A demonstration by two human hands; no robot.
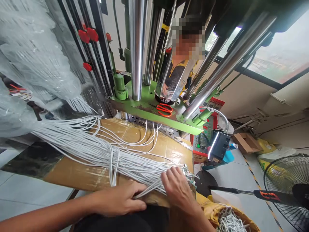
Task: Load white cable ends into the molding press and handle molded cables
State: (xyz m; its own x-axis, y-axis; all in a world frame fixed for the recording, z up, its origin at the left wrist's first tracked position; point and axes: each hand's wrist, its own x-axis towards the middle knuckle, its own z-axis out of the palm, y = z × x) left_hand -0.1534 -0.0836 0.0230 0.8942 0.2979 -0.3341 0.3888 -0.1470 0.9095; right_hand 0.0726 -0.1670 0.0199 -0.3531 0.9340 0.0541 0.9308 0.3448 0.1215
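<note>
Bright daylight from the window [285, 42], white glare on the cardboard [169, 148] (edges visibly stretched).

No text, label, brand, number or sign can be read clearly.

Under right hand [177, 185]: white cables [91, 154] partly hidden | beyond grip: person [177, 69], face pixelated, body partly screened | right of grip: fan [282, 175] cut off | left of grip: plastic wrapping [36, 48] cut off
</note>
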